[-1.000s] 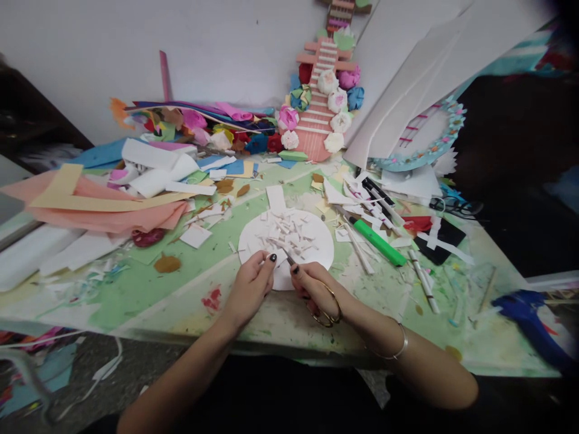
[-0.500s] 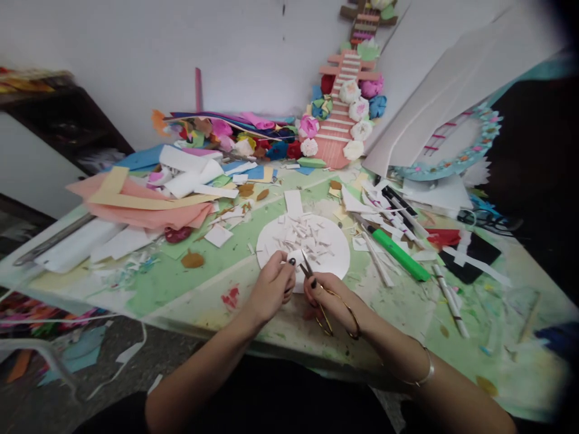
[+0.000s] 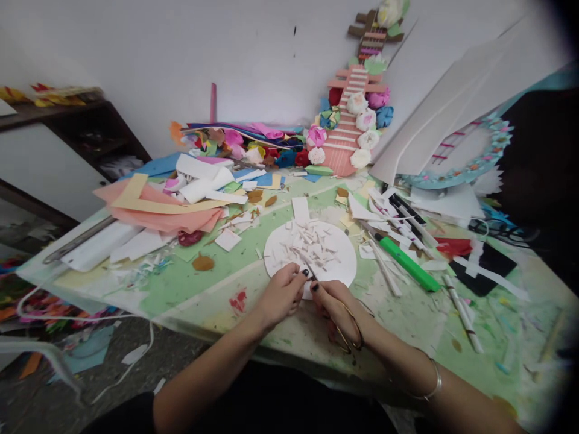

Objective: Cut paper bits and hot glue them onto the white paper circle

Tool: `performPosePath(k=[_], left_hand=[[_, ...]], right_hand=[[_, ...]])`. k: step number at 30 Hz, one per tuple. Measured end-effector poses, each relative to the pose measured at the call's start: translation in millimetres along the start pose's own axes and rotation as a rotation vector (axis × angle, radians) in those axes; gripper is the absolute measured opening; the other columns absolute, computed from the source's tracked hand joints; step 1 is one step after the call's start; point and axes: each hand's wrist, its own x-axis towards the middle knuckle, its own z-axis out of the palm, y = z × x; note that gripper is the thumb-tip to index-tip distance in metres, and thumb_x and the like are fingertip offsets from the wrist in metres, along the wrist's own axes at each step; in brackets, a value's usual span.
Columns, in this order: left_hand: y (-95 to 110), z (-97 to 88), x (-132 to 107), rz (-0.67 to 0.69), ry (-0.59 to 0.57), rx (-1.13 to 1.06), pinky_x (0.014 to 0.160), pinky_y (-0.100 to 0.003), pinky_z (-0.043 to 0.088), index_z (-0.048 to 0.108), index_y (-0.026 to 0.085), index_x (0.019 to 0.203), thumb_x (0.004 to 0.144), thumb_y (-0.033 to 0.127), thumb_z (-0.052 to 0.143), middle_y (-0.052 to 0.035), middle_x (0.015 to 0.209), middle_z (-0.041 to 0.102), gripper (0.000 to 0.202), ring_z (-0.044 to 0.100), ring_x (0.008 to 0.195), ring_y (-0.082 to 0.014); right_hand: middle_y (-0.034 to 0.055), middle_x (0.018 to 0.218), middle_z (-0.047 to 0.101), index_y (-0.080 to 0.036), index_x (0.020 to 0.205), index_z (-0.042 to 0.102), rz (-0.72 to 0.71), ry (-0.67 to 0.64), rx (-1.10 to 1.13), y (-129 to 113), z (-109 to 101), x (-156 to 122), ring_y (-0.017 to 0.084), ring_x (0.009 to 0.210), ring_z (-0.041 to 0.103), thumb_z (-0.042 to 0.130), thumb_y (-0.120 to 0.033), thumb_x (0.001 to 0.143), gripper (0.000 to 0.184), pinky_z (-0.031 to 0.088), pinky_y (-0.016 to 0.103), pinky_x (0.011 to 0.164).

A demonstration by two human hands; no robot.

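Observation:
My right hand (image 3: 337, 304) grips small gold-handled scissors (image 3: 344, 331), with the blades pointing up toward a white paper disc (image 3: 341, 265). My left hand (image 3: 283, 295) is closed in a pinch beside the blades, holding a small white paper piece that I can barely make out. Both hands rest at the near edge of the disc, which is covered with several short white paper snippets (image 3: 312, 244). A thin bracelet sits on my right wrist.
A green marker (image 3: 407, 256) and white rolled sticks lie right of the disc. Pink and yellow sheets (image 3: 158, 208) are piled at the left. Paper flowers and a pink ladder-like craft (image 3: 348, 126) stand at the back wall. White boards (image 3: 452, 102) lean at the right.
The view has shifted left and down across the table. The scissor blades, open half a second ago, now lie close together by my left fingertips.

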Motion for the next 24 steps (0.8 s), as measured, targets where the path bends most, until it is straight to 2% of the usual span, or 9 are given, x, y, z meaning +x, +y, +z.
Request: performPosePath(k=[3, 5, 8, 10, 13, 18, 24], left_hand=[[0, -2.3, 1, -0.030, -0.017, -0.040, 0.035, -0.015, 0.011, 0.030, 0.023, 0.077, 0.080, 0.048, 0.056, 0.0136, 0.046, 0.028, 0.036, 0.015, 0.035, -0.0024], [-1, -5.6, 2, -0.029, -0.029, -0.051, 0.035, -0.015, 0.010, 0.031, 0.023, 0.077, 0.078, 0.051, 0.059, 0.0141, 0.045, 0.027, 0.039, 0.014, 0.035, -0.0021], [-1, -12.7, 6, 0.011, -0.020, -0.064, 0.036, -0.015, 0.009, 0.036, 0.022, 0.076, 0.073, 0.056, 0.063, 0.0143, 0.044, 0.025, 0.044, 0.013, 0.035, -0.0014], [1, -17.4, 6, 0.040, -0.014, -0.069, 0.036, -0.015, 0.010, 0.039, 0.020, 0.075, 0.070, 0.056, 0.066, 0.0140, 0.044, 0.025, 0.045, 0.015, 0.036, -0.0009], [8, -23.0, 4, 0.073, -0.062, -0.095, 0.039, -0.015, 0.014, 0.042, 0.018, 0.074, 0.068, 0.051, 0.071, 0.0130, 0.046, 0.027, 0.044, 0.019, 0.038, -0.0008], [22, -31.7, 1, 0.000, -0.211, 0.011, 0.038, -0.016, 0.011, 0.052, 0.014, 0.080, 0.072, 0.048, 0.070, 0.0124, 0.046, 0.026, 0.039, 0.016, 0.038, -0.0012], [36, -34.4, 5, -0.050, -0.276, 0.170, 0.038, -0.017, 0.011, 0.052, 0.015, 0.074, 0.075, 0.052, 0.066, 0.0112, 0.047, 0.023, 0.039, 0.016, 0.039, -0.0018]], right_hand=[[-0.0052, 0.053, 0.038, -0.018, 0.063, 0.039, -0.004, 0.002, 0.022, 1, 1, 2, 0.007, 0.031, 0.041, 0.032, -0.079, 0.080, 0.064, 0.032, 0.019, 0.029], [-0.0055, 0.053, 0.038, -0.019, 0.064, 0.039, 0.027, -0.015, 0.060, 1, 1, 3, 0.007, 0.032, 0.041, 0.031, -0.081, 0.079, 0.065, 0.033, 0.019, 0.030], [-0.0065, 0.053, 0.037, -0.019, 0.064, 0.039, 0.065, -0.076, 0.176, 2, 0, 6, 0.007, 0.035, 0.042, 0.032, -0.085, 0.074, 0.067, 0.043, 0.022, 0.036], [-0.0067, 0.054, 0.036, -0.018, 0.063, 0.039, 0.018, -0.125, 0.256, 3, -1, 7, 0.006, 0.040, 0.040, 0.034, -0.085, 0.074, 0.067, 0.052, 0.027, 0.048], [-0.0063, 0.057, 0.035, -0.018, 0.064, 0.040, -0.084, -0.171, 0.304, 7, -5, 6, 0.005, 0.045, 0.037, 0.039, -0.079, 0.078, 0.062, 0.057, 0.033, 0.061], [-0.0045, 0.063, 0.038, -0.018, 0.069, 0.042, -0.237, -0.154, 0.168, 5, -13, 2, 0.007, 0.049, 0.040, 0.041, -0.074, 0.081, 0.058, 0.056, 0.031, 0.059], [-0.0043, 0.060, 0.039, -0.018, 0.072, 0.042, -0.198, -0.125, -0.065, -4, -19, -3, 0.009, 0.048, 0.047, 0.041, -0.072, 0.083, 0.056, 0.047, 0.023, 0.050]])
